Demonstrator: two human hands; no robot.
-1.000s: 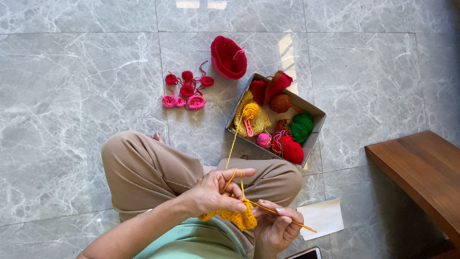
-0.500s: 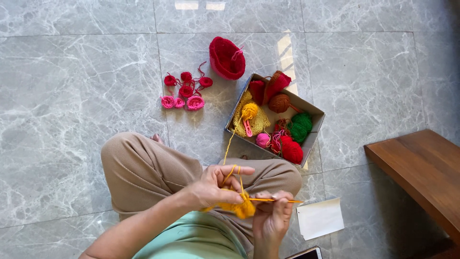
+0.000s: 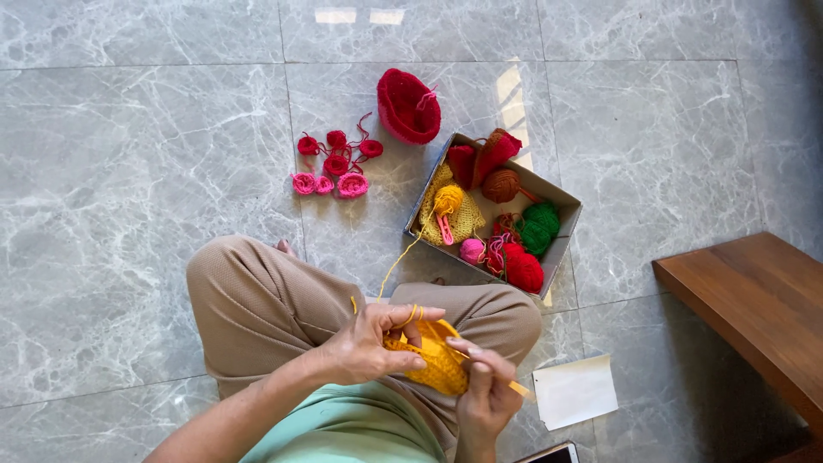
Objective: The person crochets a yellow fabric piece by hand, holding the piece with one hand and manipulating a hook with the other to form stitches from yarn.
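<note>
Both hands work over the lap: left hand point(image 3: 370, 345) fingers pinch the soft, light, floppy yellow crochet piece point(image 3: 435, 360) at its edge; right hand point(image 3: 485, 396) fingers clamp the crochet hook point(image 3: 518, 389).

You're in loose tan trousers point(image 3: 257, 309), fine ribbed weave, fabric creasing at both knees. Top is a mint-green shirt point(image 3: 343, 433), plain, only the front panel in view at the bottom edge. Forearms bare, no sleeves reaching them. Left hand point(image 3: 369, 343) and right hand point(image 3: 484, 399) bare: no gloves, watch or rings visible. Toes just show past the trouser leg.
</note>
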